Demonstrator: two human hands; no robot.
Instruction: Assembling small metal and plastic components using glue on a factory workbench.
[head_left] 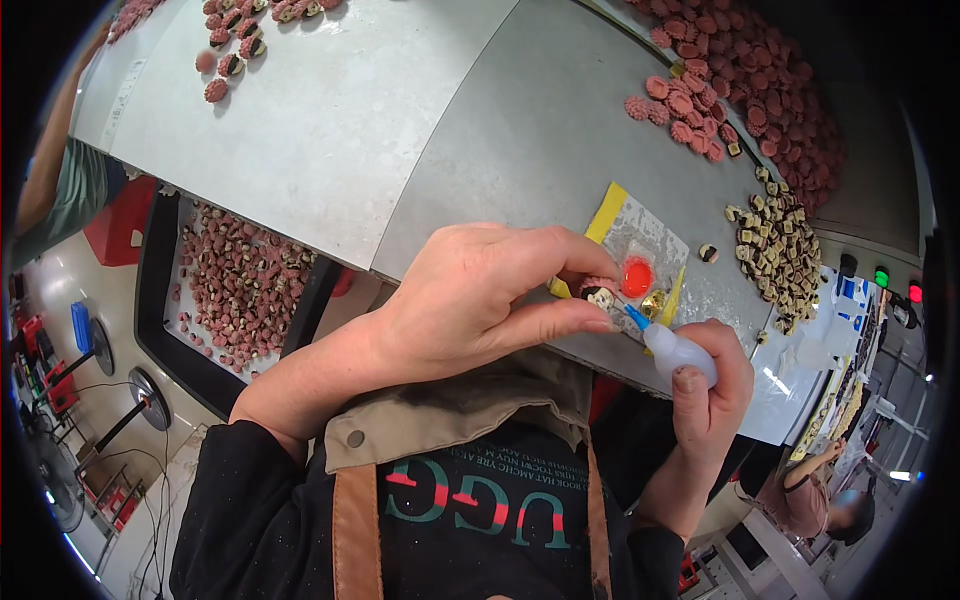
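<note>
Between thumb and forefinger, my left hand (440, 295) pinches a small pink figure piece (599, 296) with a black and cream face. My right hand (722, 400) is wrapped round a small white squeeze bottle (680, 358). The bottle's blue nozzle points up and left, its thin tip close to the piece; whether they touch, I cannot tell. Just beyond the fingers lies a pale sheet with yellow edges (605, 212). A bright red round patch (637, 277) and a small shiny gold item (654, 303) are on it.
A lone black and cream piece (708, 253) lies right of the sheet. Heaped farther right are black and cream pieces (778, 245), with pink scalloped pieces (760, 90) behind. Finished-looking pieces (235, 40) sit far left. Below the metal table (330, 130) is a black-rimmed tray (150, 300). Other people are at both sides.
</note>
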